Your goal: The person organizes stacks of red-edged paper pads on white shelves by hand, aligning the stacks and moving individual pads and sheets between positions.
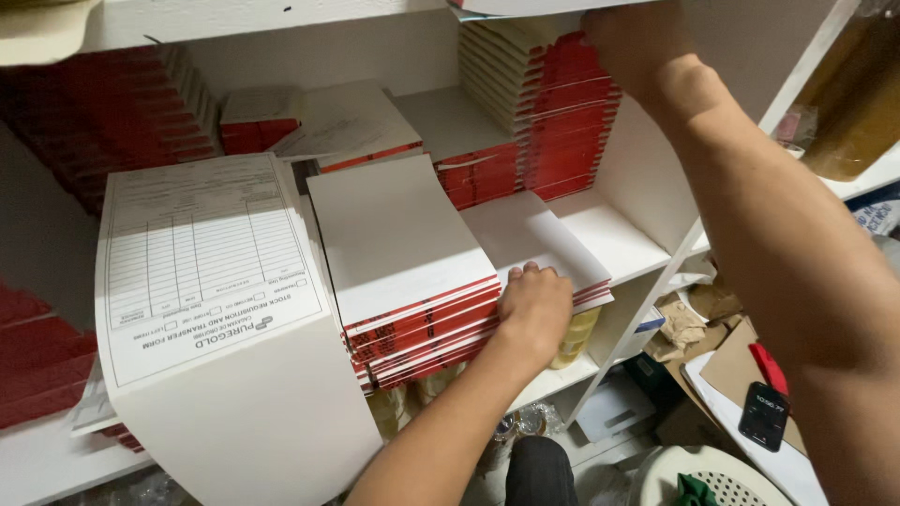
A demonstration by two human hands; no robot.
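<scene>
- The stack of red-edged pads (422,323) sits at the near shelf (619,245) edge, overhanging it.
- Left hand (534,305) presses flat, fingers together, on the stack's right end.
- Right hand (630,42) reaches the far tall stack (562,112); its grip cannot be made out.
- A printed form sheet (202,262) hangs left, crowding the front.

A white shelf (626,245) carries stacks of red-edged pads (424,323). A taller pad stack (548,112) stands at its back. A printed form sheet (202,262) overhangs its front.

red-spined pad stack (417,319) flat on shelf edge.
</scene>
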